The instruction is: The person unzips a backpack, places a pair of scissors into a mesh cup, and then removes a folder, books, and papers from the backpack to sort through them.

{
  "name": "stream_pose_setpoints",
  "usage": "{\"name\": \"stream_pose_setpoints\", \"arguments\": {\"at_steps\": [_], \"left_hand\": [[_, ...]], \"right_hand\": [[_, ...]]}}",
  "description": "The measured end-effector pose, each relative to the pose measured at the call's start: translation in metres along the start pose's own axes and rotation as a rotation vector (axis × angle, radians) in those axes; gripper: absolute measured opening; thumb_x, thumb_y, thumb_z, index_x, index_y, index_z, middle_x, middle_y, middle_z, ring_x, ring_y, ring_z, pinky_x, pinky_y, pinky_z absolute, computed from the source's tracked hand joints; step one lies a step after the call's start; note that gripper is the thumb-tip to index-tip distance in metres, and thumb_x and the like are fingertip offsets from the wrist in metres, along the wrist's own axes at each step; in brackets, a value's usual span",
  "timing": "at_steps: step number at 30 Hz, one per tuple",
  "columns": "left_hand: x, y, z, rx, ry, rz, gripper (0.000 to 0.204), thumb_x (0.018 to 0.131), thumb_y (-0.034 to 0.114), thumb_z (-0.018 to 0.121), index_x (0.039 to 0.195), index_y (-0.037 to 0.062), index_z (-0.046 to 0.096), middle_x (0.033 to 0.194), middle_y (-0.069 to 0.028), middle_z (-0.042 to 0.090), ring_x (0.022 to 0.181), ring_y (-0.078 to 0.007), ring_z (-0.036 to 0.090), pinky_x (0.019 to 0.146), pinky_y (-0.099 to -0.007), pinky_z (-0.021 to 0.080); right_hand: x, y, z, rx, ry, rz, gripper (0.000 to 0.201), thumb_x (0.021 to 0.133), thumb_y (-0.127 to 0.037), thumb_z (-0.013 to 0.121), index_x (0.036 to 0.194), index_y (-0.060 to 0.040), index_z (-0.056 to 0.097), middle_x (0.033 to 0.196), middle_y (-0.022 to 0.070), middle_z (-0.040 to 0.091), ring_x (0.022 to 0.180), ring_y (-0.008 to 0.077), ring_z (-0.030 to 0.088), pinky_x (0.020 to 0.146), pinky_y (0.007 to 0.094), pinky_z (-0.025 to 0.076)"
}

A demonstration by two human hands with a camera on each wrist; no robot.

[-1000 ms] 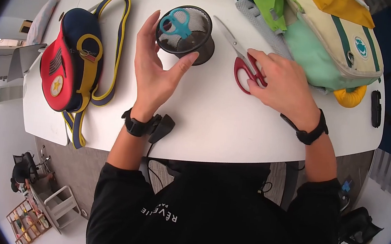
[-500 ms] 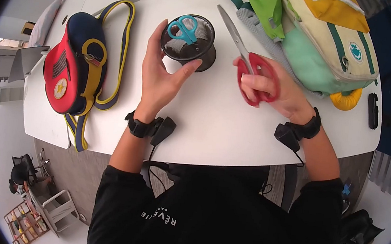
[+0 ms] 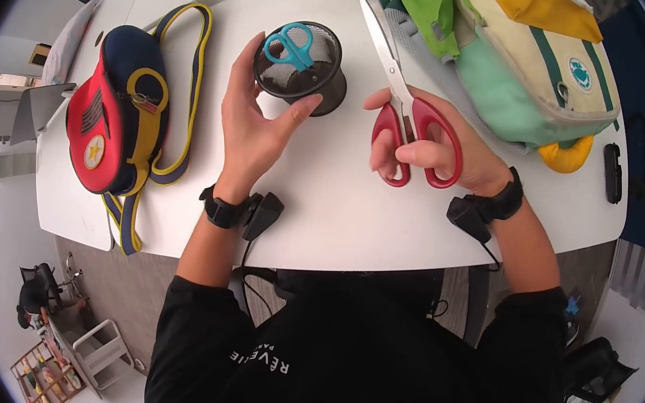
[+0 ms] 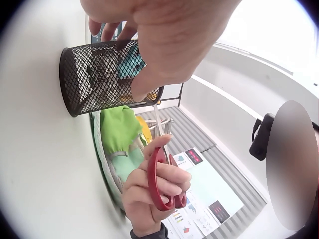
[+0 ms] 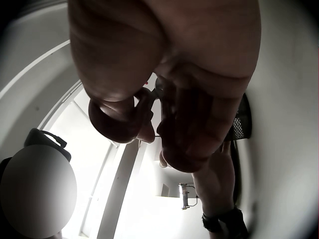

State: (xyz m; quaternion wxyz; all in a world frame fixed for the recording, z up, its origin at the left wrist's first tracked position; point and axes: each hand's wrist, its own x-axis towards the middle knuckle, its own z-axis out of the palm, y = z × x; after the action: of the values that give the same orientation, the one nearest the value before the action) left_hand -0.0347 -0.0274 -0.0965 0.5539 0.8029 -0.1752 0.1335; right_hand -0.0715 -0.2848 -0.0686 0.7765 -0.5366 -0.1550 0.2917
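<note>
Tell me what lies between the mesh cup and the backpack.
The head view shows the red scissors there, held in the right hand, with white table visible between them and the cup.

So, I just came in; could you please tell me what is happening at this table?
A person's left hand holds a black mesh cup in which small blue scissors stand, handles up. The right hand holds red-handled scissors raised off the white table, blades pointing away from the person, beside the cup. A red and navy bag lies to the left, a backpack to the right.
</note>
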Motion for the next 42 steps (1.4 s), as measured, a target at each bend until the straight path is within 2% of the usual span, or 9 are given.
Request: {"name": "stream_pose_setpoints", "arguments": {"at_steps": [2,4,18,24,25,27,33,37,42], "left_hand": [[-0.001,0.0,0.001,-0.007,0.006,-0.003,0.09,0.073,0.016,0.088,0.145,-0.0023,0.037,0.131,-0.0168,0.057,0.12,-0.0256,0.059,0.102,-0.0394,0.048],[-0.001,-0.001,0.001,-0.006,0.001,0.02,0.09,0.073,0.017,0.088,0.145,-0.0028,0.037,0.132,-0.0171,0.056,0.12,-0.0257,0.059,0.103,-0.0394,0.048],[-0.001,0.001,0.001,-0.017,-0.011,-0.002,0.09,0.073,0.015,0.088,0.145,-0.0015,0.038,0.131,-0.0168,0.057,0.12,-0.0255,0.059,0.102,-0.039,0.048],[-0.001,0.001,0.0,0.006,-0.007,0.002,0.089,0.072,0.015,0.087,0.145,-0.0008,0.038,0.13,-0.0159,0.059,0.119,-0.0253,0.059,0.102,-0.0399,0.048],[-0.001,0.001,-0.001,0.029,-0.007,0.004,0.089,0.072,0.016,0.087,0.145,-0.0007,0.038,0.129,-0.0159,0.059,0.119,-0.0254,0.06,0.102,-0.0402,0.048],[-0.002,-0.001,-0.001,0.042,-0.001,0.006,0.089,0.072,0.016,0.088,0.145,-0.0005,0.038,0.129,-0.016,0.059,0.118,-0.0255,0.06,0.101,-0.0405,0.048],[0.0,-0.001,-0.002,0.037,-0.005,0.005,0.09,0.072,0.019,0.089,0.144,-0.0006,0.039,0.129,-0.0161,0.059,0.118,-0.0257,0.06,0.101,-0.041,0.048],[-0.001,0.001,-0.001,0.026,-0.01,0.01,0.09,0.072,0.019,0.088,0.144,-0.0011,0.038,0.128,-0.0159,0.059,0.118,-0.0257,0.06,0.101,-0.0411,0.048],[0.0,-0.001,0.0,0.02,-0.008,0.006,0.09,0.072,0.019,0.088,0.144,-0.0011,0.039,0.129,-0.0158,0.059,0.117,-0.0257,0.06,0.101,-0.0407,0.048]], "right_hand": [[0.0,0.003,0.001,0.029,-0.03,-0.02,0.065,0.075,-0.024,0.069,0.131,0.0004,0.046,0.085,0.0097,0.067,0.076,0.0163,0.064,0.071,0.0278,0.052],[0.0,0.006,-0.001,-0.016,-0.081,-0.109,0.052,0.081,-0.014,0.063,0.129,0.0001,0.05,0.084,0.0093,0.065,0.074,0.018,0.062,0.067,0.0302,0.051],[-0.002,0.006,-0.006,0.065,-0.073,-0.087,0.054,0.079,-0.019,0.058,0.128,0.0018,0.051,0.07,0.0059,0.06,0.065,0.0155,0.06,0.061,0.0272,0.047],[0.001,0.012,-0.012,-0.004,-0.011,-0.126,0.052,0.089,-0.027,0.061,0.131,0.0033,0.053,0.065,0.002,0.058,0.056,0.009,0.054,0.056,0.0234,0.046],[0.001,0.01,-0.011,-0.005,-0.017,-0.121,0.052,0.089,-0.027,0.061,0.131,0.0033,0.053,0.065,0.002,0.058,0.056,0.009,0.054,0.056,0.0234,0.046],[-0.001,0.001,-0.006,-0.115,0.054,-0.048,0.07,0.087,-0.034,0.069,0.137,0.007,0.044,0.064,0.0003,0.056,0.054,0.0073,0.051,0.052,0.0213,0.042],[0.001,0.0,-0.003,-0.124,0.075,-0.046,0.07,0.085,-0.037,0.07,0.134,0.0087,0.049,0.059,-0.0015,0.054,0.049,0.006,0.049,0.048,0.0202,0.039],[0.001,0.003,-0.006,-0.165,0.057,-0.059,0.072,0.085,-0.041,0.07,0.133,0.0094,0.049,0.059,-0.0016,0.055,0.049,0.006,0.049,0.047,0.02,0.039],[0.0,0.001,-0.009,-0.192,0.03,-0.08,0.068,0.094,-0.047,0.059,0.131,0.0087,0.052,0.055,-0.003,0.053,0.046,0.0047,0.047,0.045,0.0182,0.037]]}}
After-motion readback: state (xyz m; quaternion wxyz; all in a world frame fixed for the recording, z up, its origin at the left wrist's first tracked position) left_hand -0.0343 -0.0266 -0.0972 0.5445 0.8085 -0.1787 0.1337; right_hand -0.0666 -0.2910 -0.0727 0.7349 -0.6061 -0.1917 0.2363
